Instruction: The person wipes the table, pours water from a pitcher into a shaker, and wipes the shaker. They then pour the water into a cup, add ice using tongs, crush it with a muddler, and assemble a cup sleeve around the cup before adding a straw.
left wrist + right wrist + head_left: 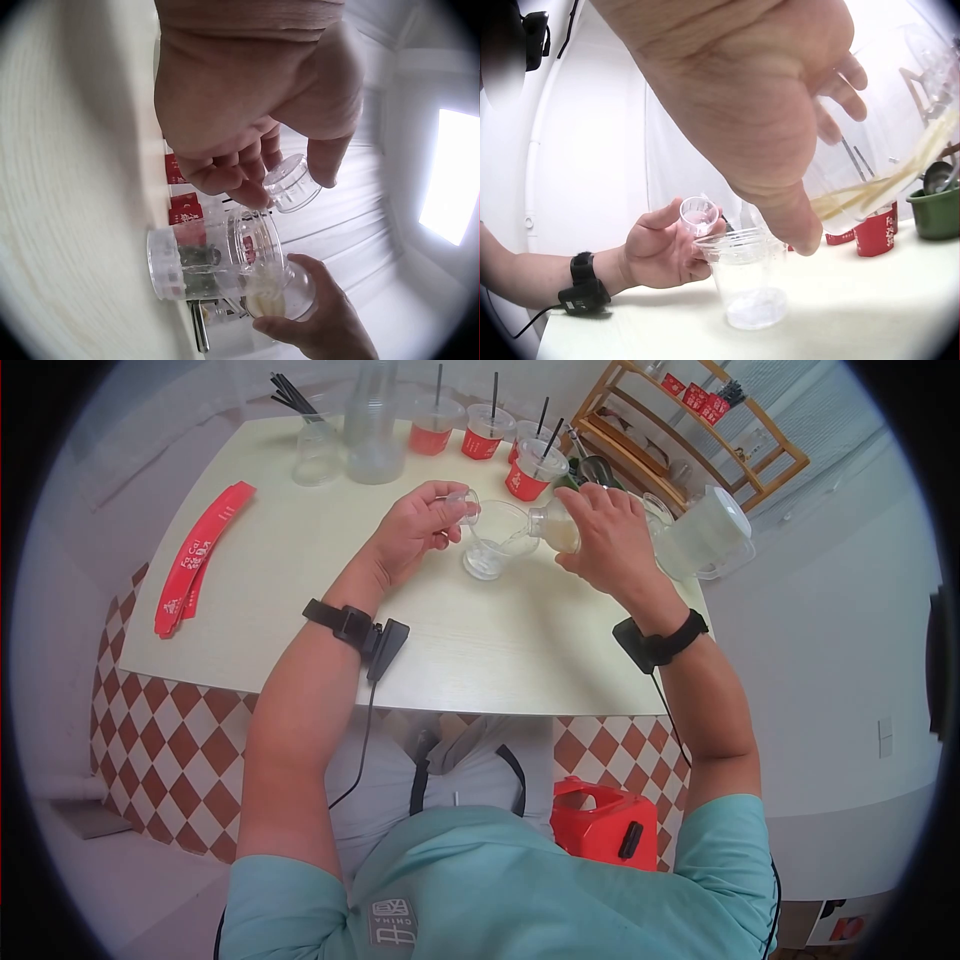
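A clear plastic cup (pixel 484 560) stands on the table between the hands, with something clear at its bottom (pixel 756 307). The left hand (pixel 408 532) pinches a small clear cup (pixel 292 184) between thumb and fingers, beside the big cup's rim (pixel 699 215). The right hand (pixel 612 545) grips a clear bottle (pixel 556 528) of pale yellow liquid, tilted on its side with its mouth over the cup. A thin stream runs from the mouth toward the cup. In the left wrist view the right hand (pixel 330 319) holds the bottle from the far side.
Red-sleeved cups with black straws (pixel 527 478) stand behind, beside a stack of clear cups (pixel 374 450) and a straw holder (pixel 317 450). Red sleeves (pixel 198 565) lie at left. At right are a lidded pitcher (pixel 700 535), a wooden rack (pixel 640 445) and a green container (pixel 936 216).
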Motion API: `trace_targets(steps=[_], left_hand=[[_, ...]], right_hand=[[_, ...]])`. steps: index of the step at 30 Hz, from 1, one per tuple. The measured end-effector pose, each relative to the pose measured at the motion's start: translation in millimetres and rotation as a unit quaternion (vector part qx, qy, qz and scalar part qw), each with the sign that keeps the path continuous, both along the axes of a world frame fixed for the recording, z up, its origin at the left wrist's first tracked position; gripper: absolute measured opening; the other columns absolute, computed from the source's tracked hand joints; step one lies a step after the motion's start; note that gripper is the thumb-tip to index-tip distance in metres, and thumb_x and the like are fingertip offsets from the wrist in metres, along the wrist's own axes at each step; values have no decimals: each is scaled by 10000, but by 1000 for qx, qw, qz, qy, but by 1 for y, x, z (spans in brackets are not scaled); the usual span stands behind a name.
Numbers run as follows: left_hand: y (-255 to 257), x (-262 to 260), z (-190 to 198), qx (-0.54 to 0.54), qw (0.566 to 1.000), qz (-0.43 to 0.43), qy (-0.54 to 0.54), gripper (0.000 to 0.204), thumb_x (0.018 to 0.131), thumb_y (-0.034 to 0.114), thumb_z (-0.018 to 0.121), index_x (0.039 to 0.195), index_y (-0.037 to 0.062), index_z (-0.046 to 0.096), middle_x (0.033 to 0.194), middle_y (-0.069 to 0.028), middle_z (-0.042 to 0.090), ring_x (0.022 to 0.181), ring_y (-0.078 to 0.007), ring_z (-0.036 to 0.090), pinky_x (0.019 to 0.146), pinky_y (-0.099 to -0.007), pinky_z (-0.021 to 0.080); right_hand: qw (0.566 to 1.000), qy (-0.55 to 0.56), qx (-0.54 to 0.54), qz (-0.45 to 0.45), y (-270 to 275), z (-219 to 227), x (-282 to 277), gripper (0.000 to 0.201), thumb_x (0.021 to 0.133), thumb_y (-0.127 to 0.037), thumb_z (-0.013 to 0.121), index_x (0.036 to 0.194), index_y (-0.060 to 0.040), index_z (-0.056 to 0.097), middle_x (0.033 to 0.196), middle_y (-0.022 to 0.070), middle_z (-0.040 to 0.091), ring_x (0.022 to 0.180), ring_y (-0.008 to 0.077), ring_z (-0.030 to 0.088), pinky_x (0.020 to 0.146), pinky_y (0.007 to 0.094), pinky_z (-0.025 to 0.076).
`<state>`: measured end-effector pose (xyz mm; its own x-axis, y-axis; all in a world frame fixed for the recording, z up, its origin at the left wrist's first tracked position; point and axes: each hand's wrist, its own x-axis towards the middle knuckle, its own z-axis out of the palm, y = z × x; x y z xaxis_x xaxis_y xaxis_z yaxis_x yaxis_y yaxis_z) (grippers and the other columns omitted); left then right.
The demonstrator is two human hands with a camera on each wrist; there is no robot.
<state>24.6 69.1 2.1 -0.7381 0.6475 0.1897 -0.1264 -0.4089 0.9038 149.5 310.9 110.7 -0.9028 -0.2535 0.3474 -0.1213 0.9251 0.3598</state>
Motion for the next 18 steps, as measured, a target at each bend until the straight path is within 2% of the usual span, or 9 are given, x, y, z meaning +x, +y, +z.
trace_targets(steps=[8, 11, 14, 16, 17, 18], left_hand=[[0, 0, 0, 4, 1000, -3, 0, 421, 995, 272, 658, 1339, 70, 522, 1180, -57, 666, 808, -69, 586, 738, -225, 480], [0, 0, 0, -2, 1000, -1, 5, 425, 993, 270, 662, 1340, 69, 522, 1186, -56, 667, 808, -70, 587, 738, -225, 479], [-1, -1, -1, -1, 1000, 0, 5, 427, 992, 266, 664, 1343, 68, 523, 1185, -56, 670, 815, -70, 587, 741, -226, 479], [-1, -1, -2, 7, 1000, -6, 8, 428, 993, 263, 664, 1345, 64, 523, 1179, -57, 673, 820, -72, 588, 745, -228, 479], [0, -2, -2, 7, 1000, -6, 7, 428, 993, 263, 664, 1345, 64, 523, 1179, -57, 673, 820, -72, 588, 745, -228, 479], [0, -2, -2, 7, 1000, -7, 8, 426, 992, 257, 664, 1345, 65, 524, 1180, -55, 673, 823, -74, 588, 745, -229, 478]], right_hand=[[1000, -5, 1, -7, 0, 2, 1, 754, 667, -274, 882, 1334, -168, 548, 1254, 122, 590, 1176, 319, 555, 1041, 448, 403], [999, -31, -34, -25, 1, 4, 2, 772, 688, -301, 869, 1372, -169, 537, 1288, 135, 588, 1197, 332, 553, 1054, 445, 401], [991, -72, -87, -76, 2, 8, 2, 825, 697, -343, 858, 1422, -158, 510, 1330, 156, 581, 1223, 359, 552, 1056, 444, 421], [965, -116, -227, -67, 9, 7, 0, 880, 699, -377, 855, 1447, -104, 482, 1348, 180, 585, 1236, 364, 565, 1051, 432, 446], [965, -116, -226, -67, 12, 6, 1, 880, 699, -377, 855, 1447, -104, 482, 1348, 180, 585, 1236, 364, 565, 1051, 432, 446], [946, -122, -295, -53, 14, 5, 2, 891, 698, -385, 856, 1441, -72, 478, 1336, 188, 593, 1232, 352, 575, 1044, 419, 456]])
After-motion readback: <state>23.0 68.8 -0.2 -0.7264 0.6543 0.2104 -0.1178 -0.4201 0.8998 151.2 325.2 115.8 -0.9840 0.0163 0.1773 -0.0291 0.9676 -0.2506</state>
